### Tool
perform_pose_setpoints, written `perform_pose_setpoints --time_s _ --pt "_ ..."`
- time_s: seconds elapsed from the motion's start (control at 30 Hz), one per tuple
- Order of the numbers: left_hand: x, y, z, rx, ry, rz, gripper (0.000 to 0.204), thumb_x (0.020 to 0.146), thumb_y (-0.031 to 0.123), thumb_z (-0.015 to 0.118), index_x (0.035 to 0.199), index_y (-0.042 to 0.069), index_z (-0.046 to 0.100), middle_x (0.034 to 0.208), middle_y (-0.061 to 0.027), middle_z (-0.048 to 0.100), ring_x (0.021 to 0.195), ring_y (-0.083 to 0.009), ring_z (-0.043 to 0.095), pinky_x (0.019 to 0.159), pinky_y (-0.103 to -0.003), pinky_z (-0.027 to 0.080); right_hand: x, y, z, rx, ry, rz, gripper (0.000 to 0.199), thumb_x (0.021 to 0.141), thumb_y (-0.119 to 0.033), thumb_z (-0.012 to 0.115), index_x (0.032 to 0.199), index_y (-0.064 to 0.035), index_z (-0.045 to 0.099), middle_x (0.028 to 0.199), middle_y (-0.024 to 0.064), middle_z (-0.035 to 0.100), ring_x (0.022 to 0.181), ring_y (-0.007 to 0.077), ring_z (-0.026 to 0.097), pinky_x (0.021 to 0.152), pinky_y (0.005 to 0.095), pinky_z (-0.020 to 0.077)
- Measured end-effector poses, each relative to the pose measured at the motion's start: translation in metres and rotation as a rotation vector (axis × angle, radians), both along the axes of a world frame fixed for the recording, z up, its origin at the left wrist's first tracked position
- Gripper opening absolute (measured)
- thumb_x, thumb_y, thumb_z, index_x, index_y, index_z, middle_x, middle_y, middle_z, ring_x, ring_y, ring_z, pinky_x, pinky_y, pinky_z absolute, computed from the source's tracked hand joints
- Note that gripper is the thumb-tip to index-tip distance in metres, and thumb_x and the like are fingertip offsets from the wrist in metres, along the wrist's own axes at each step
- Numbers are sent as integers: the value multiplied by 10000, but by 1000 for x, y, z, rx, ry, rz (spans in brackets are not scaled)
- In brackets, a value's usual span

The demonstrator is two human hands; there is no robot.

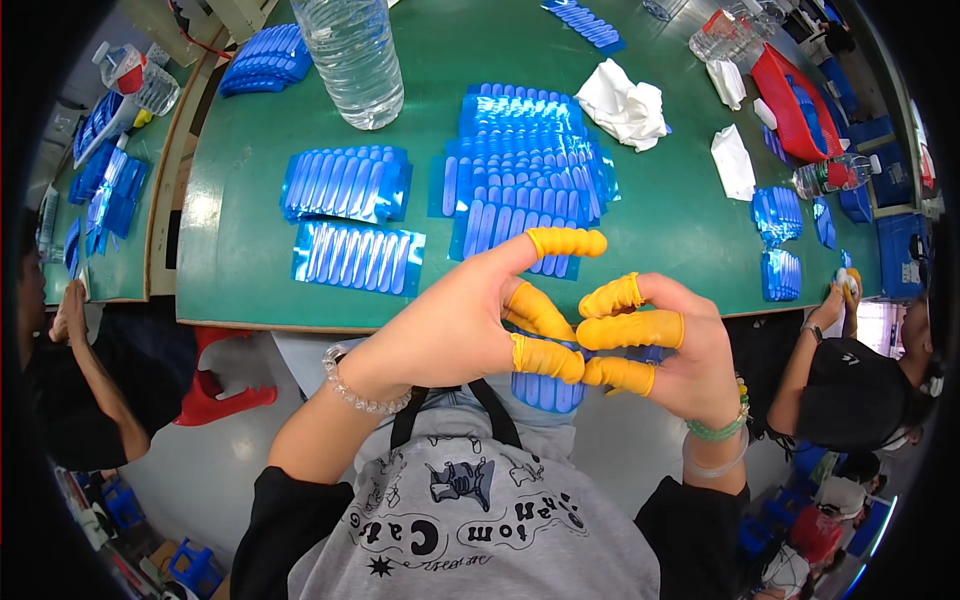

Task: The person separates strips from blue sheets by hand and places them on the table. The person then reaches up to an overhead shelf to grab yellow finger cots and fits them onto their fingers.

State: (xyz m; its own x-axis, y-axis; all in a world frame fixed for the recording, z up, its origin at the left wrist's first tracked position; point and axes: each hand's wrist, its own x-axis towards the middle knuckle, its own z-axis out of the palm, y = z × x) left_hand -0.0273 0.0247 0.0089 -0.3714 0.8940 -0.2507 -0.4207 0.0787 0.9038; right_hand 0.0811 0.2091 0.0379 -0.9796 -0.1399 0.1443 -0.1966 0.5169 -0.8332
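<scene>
My left hand [465, 310] and my right hand [690, 350] meet in front of the table edge, yellow finger cots on their fingertips. Between and below the fingers is a blue film sheet with a row of light-blue, round-ended strips [547, 393]; the fingers cover much of it. Both hands grip this sheet, while one cotted finger of the left hand stretches out above it. Just beyond my hands lies a large overlapping stack of similar blue strip sheets [525, 165]. Left of it rest two smaller groups, an upper stack [345, 185] and a lower sheet [357, 258].
A clear water bottle [355, 60] stands on the green table [240, 200]. Crumpled white tissue [622, 105] lies beyond the stack. At right are a red basket [790, 105] and more strip sheets [778, 218]. People sit on both sides; a red stool [225, 390] is at left.
</scene>
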Motion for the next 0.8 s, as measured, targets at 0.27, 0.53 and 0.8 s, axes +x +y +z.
perform_pose_setpoints --time_s 0.27,0.53,0.8 --pt "-14 -3 -6 79 69 -73 755 696 1 764 1347 12 381 1286 -74 491 889 -138 614 792 -292 497 -18 7 -1 -109 -177 0 322 677 -15 763 985 -46 676 863 59 666 794 176 637 723 294 500" --pt "-18 -11 -5 -17 957 428 619 809 83 692 1342 32 382 1153 -122 587 997 -177 590 934 -346 428 -25 22 -14 -468 -259 -80 306 720 26 732 1011 7 640 981 77 653 900 149 618 803 287 500" --pt "61 1 -27 433 -420 417 765 875 -37 560 1467 115 100 1305 -151 457 1171 -207 485 989 -359 387 -18 12 -40 -994 -119 -263 324 731 104 686 1023 9 584 1018 86 624 937 148 603 835 287 495"
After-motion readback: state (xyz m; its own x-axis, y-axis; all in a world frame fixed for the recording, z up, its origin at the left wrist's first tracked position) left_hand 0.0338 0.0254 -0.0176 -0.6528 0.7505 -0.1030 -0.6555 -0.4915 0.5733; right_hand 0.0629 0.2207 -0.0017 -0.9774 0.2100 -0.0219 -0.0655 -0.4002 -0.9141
